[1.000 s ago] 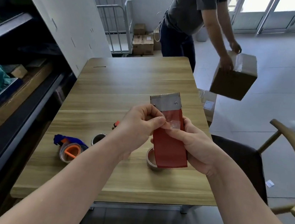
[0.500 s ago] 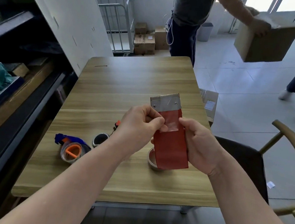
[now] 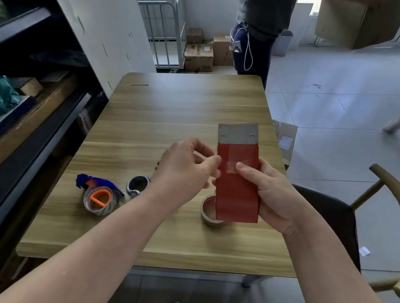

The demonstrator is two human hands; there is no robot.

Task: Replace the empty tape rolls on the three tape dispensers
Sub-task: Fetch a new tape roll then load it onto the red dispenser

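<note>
Over the near half of the counter (image 3: 187, 104), in the single head view, you hold the red dispenser (image 3: 237, 181) upright in your right hand (image 3: 274, 195). That hand is wrapped round the dispenser's right edge and its thumb presses a clear tape strip (image 3: 228, 168) against the red face. The metal blade plate (image 3: 237, 133) points away from you. Your left hand (image 3: 184, 169) sits at the dispenser's left edge with its fingers (image 3: 211, 164) curled and the tips drawn together. Whether they pinch the tape end or only touch the edge cannot be told. A brown roll (image 3: 207, 217) stands on the counter directly below the dispenser, partly hidden by it, and whether it is spent or fresh is not clear. To the left lies a blue dispenser (image 3: 99, 195) carrying a clear roll on an orange hub, with a dark ring (image 3: 138, 184) just beside it.

Assessment: tape appears to be laid along the red unit, so this one is judged close to finished, pending seating at the blade. The blue unit looks loaded, though this is unconfirmed. A third dispenser cannot be identified with certainty, so at least one replacement is taken as outstanding.
</note>
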